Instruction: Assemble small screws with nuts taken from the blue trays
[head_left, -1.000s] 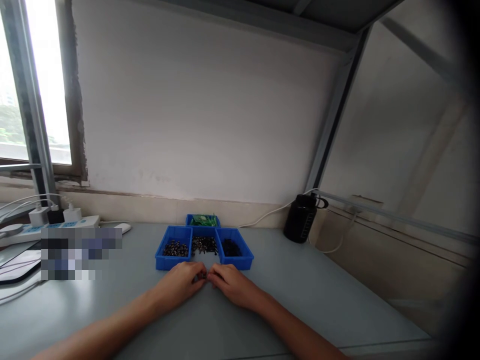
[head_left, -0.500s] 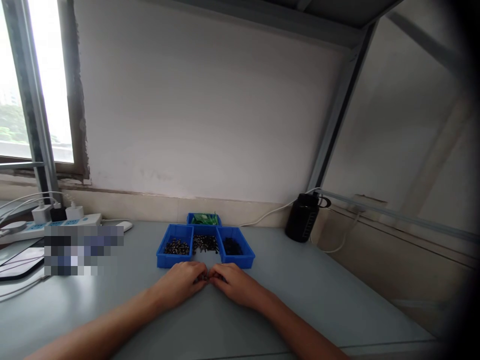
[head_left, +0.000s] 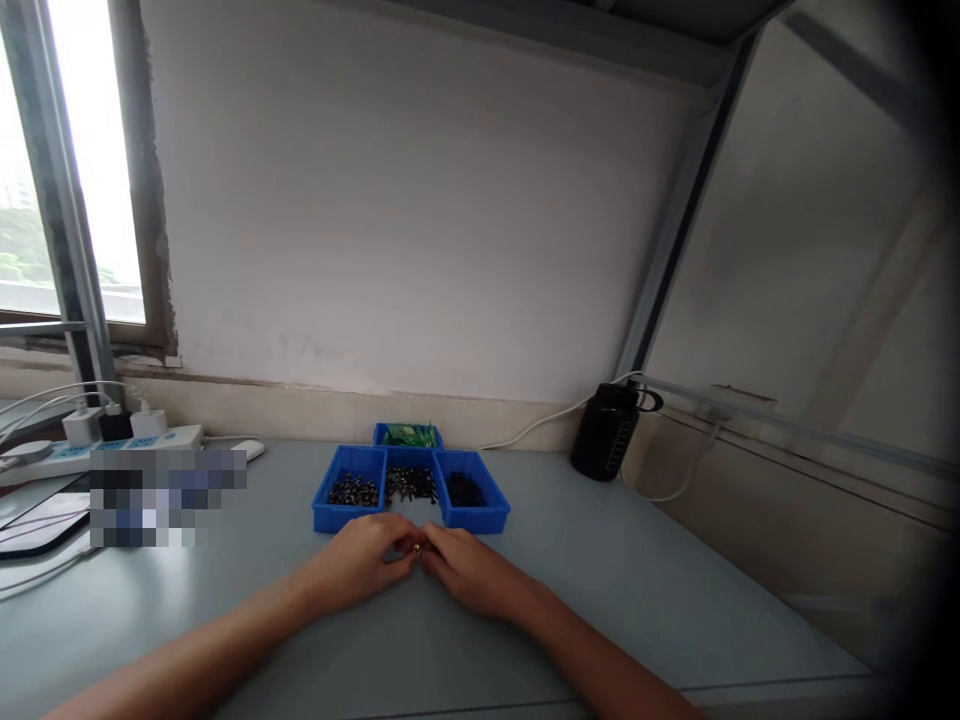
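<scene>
My left hand (head_left: 366, 562) and my right hand (head_left: 472, 570) meet fingertip to fingertip low over the table, just in front of the blue bins. Between the fingertips shows a small shiny brass-coloured metal piece (head_left: 417, 549), too small to name exactly. The left thumb and forefinger close around it from one side. On the other side the right fingers are pinched together, and what lies inside them is mostly hidden. Small metal parts (head_left: 354, 490) fill the left blue bin (head_left: 336, 520). Dark screw-like parts (head_left: 411, 483) lie in the middle, and black pieces (head_left: 465, 490) fill the right bin (head_left: 480, 520).
Behind them stands a blue bin with green packets (head_left: 409, 436). A black bottle (head_left: 604, 432) is at the back right, near a white cable. On the left are a power strip (head_left: 172, 440) with chargers, a white mouse-like object (head_left: 251, 450) and a tablet-like device (head_left: 37, 520).
My fingertips have shifted slightly and drawn closer together, and the brass-coloured piece now shows more clearly between them. The bins have stayed in place.
</scene>
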